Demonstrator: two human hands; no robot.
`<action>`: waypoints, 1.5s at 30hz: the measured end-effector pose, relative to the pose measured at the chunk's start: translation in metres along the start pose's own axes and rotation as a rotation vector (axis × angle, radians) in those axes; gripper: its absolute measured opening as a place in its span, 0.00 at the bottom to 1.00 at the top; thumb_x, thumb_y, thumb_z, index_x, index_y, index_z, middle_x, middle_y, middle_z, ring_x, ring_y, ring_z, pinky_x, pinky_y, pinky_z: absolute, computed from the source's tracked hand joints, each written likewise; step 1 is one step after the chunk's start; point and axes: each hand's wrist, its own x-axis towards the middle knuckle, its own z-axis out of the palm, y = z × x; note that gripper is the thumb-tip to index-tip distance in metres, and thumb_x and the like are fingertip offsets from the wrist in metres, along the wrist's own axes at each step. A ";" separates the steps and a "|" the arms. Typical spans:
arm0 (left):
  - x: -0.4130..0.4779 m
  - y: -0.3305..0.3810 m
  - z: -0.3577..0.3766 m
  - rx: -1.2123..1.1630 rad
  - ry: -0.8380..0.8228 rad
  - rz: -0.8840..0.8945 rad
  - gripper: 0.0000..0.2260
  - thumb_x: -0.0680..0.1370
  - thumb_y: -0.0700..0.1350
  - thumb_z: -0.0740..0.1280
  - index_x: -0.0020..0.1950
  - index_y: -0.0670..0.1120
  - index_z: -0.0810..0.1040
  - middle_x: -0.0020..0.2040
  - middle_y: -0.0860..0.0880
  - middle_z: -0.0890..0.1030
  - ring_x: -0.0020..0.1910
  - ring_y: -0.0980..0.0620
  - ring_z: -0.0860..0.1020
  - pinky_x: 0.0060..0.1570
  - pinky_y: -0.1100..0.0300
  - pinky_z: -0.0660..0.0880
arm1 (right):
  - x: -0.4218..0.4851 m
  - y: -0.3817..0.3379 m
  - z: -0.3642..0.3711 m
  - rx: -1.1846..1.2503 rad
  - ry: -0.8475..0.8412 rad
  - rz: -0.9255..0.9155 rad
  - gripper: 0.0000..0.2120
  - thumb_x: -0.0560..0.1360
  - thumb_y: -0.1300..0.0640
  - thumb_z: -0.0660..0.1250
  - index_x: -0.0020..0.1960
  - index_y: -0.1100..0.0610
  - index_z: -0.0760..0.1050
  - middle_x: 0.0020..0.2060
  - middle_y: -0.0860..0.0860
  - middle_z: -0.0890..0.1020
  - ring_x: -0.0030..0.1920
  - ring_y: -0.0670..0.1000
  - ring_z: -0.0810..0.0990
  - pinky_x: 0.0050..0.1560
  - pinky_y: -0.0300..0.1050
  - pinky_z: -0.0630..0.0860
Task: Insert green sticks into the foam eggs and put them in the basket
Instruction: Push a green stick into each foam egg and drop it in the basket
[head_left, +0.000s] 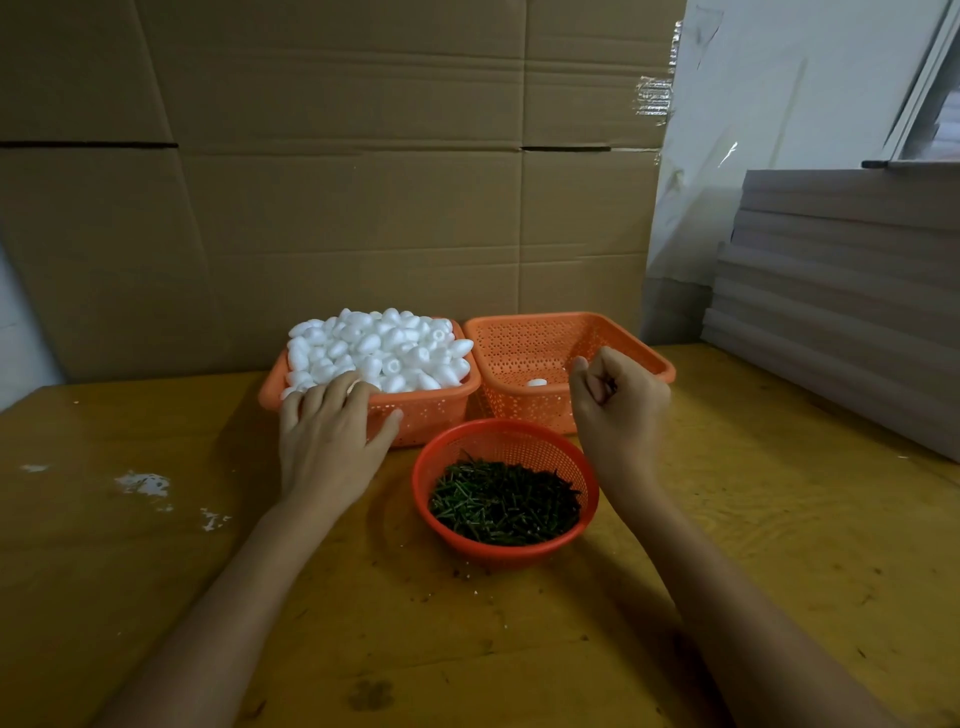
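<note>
Two bare hands above a worn wooden table (753, 519). Left hand (332, 431) palm down, fingers spread, resting on smooth white foam eggs (384, 348) heaped in a perforated orange bin (431, 410), eleven o'clock from a round red mesh bowl (504, 439) of thin green sticks (504, 501). Right hand (618, 400) curled, pinching held sticks (608, 387), at the near rim of the basket (519, 343), one o'clock from the bowl, single egg (537, 383) inside.

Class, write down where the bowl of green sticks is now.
Head view, centre: the bowl sits on the table, just nearer than the egg basket and the right basket.
</note>
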 end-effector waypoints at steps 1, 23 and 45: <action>0.000 0.000 0.000 0.005 -0.002 0.003 0.23 0.84 0.60 0.63 0.71 0.45 0.78 0.77 0.46 0.75 0.74 0.44 0.73 0.74 0.44 0.62 | 0.000 0.000 0.000 0.002 -0.002 -0.003 0.22 0.78 0.69 0.70 0.32 0.59 0.62 0.26 0.49 0.67 0.28 0.54 0.67 0.29 0.57 0.72; 0.005 -0.005 0.004 -0.090 0.035 -0.001 0.20 0.83 0.56 0.68 0.71 0.46 0.79 0.76 0.48 0.75 0.74 0.47 0.74 0.73 0.46 0.61 | 0.000 -0.002 -0.001 0.013 -0.002 0.008 0.20 0.78 0.69 0.70 0.32 0.62 0.63 0.26 0.55 0.69 0.28 0.58 0.68 0.29 0.57 0.70; 0.004 -0.009 -0.003 -0.321 0.140 -0.075 0.17 0.85 0.40 0.63 0.74 0.43 0.78 0.81 0.49 0.70 0.71 0.41 0.76 0.54 0.45 0.80 | 0.001 -0.004 -0.003 0.016 0.010 0.029 0.20 0.78 0.68 0.69 0.32 0.63 0.64 0.26 0.56 0.70 0.28 0.58 0.69 0.29 0.56 0.70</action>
